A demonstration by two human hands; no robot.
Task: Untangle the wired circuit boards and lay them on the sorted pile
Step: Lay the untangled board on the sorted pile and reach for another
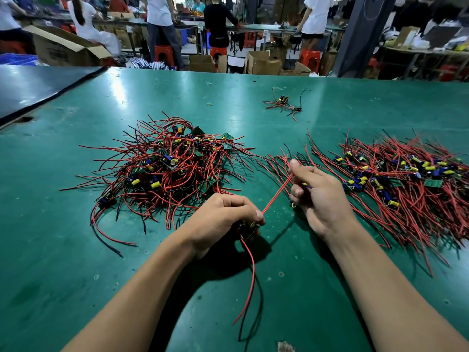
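A tangled heap of small circuit boards [167, 168] with red and black wires lies on the green table, left of centre. A flatter sorted pile [396, 179] with wires laid roughly parallel spreads at the right. My left hand [223, 219] grips one small board [250, 228] near the table's front; red and black wires hang from it toward me. A taut red wire [276, 194] runs from that board up to my right hand [317, 191], which pinches it between thumb and fingers. Small components show under my right palm.
Two loose wired boards [284, 104] lie farther back on the green table [76, 250], with a small rubber band [209, 104] to their left. A dark panel [38, 85] covers the far-left corner. Beyond the table, people stand among cardboard boxes and red stools.
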